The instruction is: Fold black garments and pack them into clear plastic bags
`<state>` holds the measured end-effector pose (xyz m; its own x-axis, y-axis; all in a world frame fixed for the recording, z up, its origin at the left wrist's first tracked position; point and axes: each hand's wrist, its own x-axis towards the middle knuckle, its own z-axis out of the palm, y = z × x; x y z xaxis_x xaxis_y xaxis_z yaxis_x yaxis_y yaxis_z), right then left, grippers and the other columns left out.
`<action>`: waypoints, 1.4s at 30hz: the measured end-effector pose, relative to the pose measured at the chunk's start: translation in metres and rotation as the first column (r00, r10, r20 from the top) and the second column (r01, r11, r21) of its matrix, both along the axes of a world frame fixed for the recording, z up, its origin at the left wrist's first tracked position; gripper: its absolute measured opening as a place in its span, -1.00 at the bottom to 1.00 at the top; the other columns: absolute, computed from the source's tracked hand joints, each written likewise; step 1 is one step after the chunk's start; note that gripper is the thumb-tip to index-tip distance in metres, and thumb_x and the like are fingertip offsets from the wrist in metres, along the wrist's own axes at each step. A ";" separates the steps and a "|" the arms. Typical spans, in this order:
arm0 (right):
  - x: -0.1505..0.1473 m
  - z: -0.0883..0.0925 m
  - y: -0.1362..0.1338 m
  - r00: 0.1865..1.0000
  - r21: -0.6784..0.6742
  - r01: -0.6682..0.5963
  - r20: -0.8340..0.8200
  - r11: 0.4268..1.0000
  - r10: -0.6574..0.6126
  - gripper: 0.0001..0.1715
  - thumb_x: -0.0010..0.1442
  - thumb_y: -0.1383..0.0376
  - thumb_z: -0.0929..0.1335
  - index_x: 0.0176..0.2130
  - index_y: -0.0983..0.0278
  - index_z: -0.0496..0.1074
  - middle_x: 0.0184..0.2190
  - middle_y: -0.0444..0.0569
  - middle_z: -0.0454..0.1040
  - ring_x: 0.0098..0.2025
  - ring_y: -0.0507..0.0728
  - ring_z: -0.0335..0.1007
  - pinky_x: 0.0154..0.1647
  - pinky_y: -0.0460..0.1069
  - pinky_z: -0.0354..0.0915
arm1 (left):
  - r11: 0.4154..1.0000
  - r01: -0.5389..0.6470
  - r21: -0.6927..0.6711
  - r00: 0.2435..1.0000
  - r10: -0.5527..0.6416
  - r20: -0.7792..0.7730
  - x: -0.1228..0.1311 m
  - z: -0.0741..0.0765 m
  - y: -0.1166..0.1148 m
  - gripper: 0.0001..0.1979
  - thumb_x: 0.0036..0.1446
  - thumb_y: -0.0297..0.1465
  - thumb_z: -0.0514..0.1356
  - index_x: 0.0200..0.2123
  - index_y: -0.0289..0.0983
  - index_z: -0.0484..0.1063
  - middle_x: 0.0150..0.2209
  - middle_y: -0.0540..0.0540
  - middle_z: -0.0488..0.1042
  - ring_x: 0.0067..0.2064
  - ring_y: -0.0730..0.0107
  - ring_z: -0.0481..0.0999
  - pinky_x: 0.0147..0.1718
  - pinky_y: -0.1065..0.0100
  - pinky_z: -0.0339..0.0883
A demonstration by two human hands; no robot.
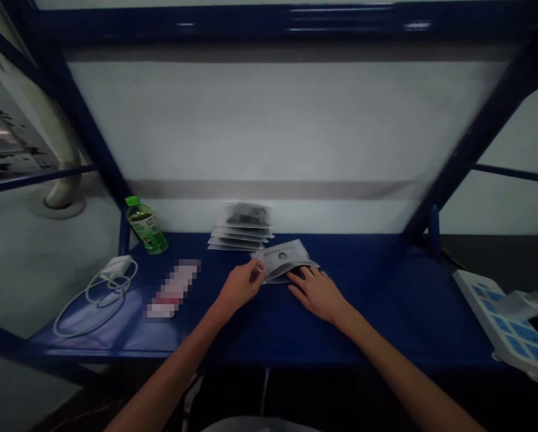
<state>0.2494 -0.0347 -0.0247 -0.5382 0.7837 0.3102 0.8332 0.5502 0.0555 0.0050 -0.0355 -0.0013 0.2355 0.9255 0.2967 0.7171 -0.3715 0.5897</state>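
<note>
A pale translucent pouch (pixel 280 257) with dark printing lies on the blue table, its mouth gaping toward me. My left hand (pixel 242 283) pinches the pouch's left corner between thumb and fingers. At the right of the opening is my right hand (pixel 319 293), fingers apart, with the tips at the mouth against something dark inside. What that dark content is, I cannot make out. Just behind, a stack of similar pouches (pixel 244 231) with dark contents rests in overlapping layers near the wall.
To the left stand a green-capped drink bottle (pixel 146 227) and a white charger with a coiled cable (pixel 116 268). A blurred-out pinkish item (pixel 173 291) lies nearer. A power strip (pixel 507 318) with a plug sits at the right edge. Blue frame bars (pixel 269 24) surround the table (pixel 385 300).
</note>
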 end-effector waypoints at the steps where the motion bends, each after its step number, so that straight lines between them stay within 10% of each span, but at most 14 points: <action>1: 0.001 -0.001 -0.002 1.000 0.006 -0.005 -0.019 1.000 0.005 -0.51 0.41 0.08 0.16 0.23 0.09 0.33 0.00 0.08 0.49 -0.02 0.28 0.38 -0.08 0.14 0.28 | 0.998 -0.053 -0.042 0.997 0.055 0.049 -0.004 -0.001 0.001 -0.85 0.25 -0.29 0.11 -0.20 -0.21 0.41 -0.40 -0.04 0.55 -0.38 0.33 0.53 -0.37 0.38 0.29; 7: -0.015 0.001 -0.010 0.990 0.068 -0.099 -0.092 0.993 0.106 -0.62 0.42 0.24 0.17 -0.06 0.22 0.52 -0.20 0.02 0.58 -0.16 0.16 0.43 -0.12 0.07 0.24 | 0.895 0.097 -0.435 0.922 0.084 0.378 -0.012 -0.014 0.013 -0.67 0.07 -0.27 0.26 -0.15 -0.28 0.30 -0.46 -0.01 0.51 -0.58 0.48 0.39 -0.67 0.51 0.15; 27: -0.057 0.010 -0.001 0.941 0.092 -0.325 0.135 0.941 0.311 -0.90 0.25 0.33 0.33 -0.20 0.22 0.45 -0.31 -0.05 0.52 -0.27 0.12 0.38 -0.31 0.00 0.13 | 0.917 0.138 -0.373 0.862 0.074 0.502 -0.005 -0.036 0.014 -0.68 0.08 -0.45 0.23 -0.16 -0.20 0.14 -0.53 0.14 0.35 -0.55 0.51 0.34 -0.57 0.50 0.10; 42: 0.046 0.004 0.022 0.988 0.230 -0.146 0.092 0.962 0.128 -0.79 0.32 0.36 0.25 -0.31 0.25 0.44 -0.40 -0.05 0.49 -0.38 0.07 0.37 -0.46 -0.05 0.01 | 0.891 0.167 -0.422 0.941 -0.016 0.339 -0.037 -0.016 -0.007 -0.65 0.04 -0.54 0.09 -0.09 -0.22 0.14 -0.49 0.09 0.38 -0.49 0.45 0.35 -0.51 0.46 0.15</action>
<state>0.2951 -0.0131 -0.0206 -0.6640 0.6108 0.4312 0.7393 0.6224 0.2569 -0.0323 -0.0427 -0.0169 0.2886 0.9555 -0.0612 0.4381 -0.0749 0.8958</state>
